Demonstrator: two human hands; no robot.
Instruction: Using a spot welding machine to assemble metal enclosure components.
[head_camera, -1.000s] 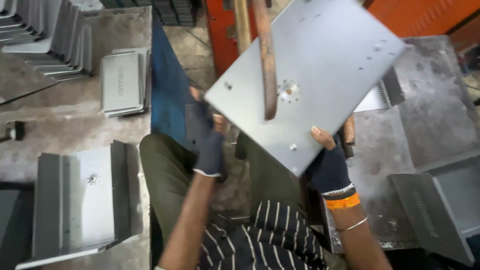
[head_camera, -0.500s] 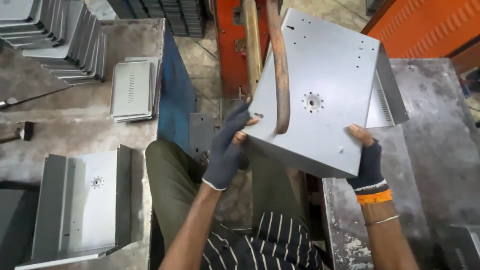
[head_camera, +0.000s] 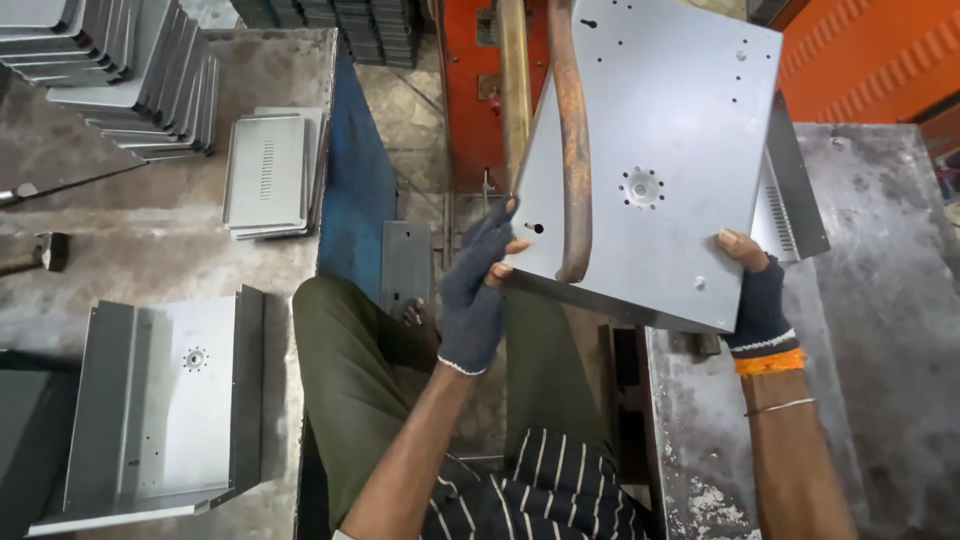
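2 gloved hands on 1 flat grey sheet-metal panel (head_camera: 660, 170): left hand (head_camera: 478, 290) pinching its lower-left edge, right hand (head_camera: 755, 295) gripping the lower-right corner. 1 rusty curved bar (head_camera: 572, 140) crosses the panel between them.

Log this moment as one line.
left hand: grips flat grey sheet-metal panel edge | right hand: grips panel corner | rusty curved bar: over panel

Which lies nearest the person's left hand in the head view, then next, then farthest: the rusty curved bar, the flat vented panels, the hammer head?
From the left hand:
1. Rusty curved bar, just right of it.
2. Flat vented panels, upper left on the bench.
3. Hammer head, far left edge.
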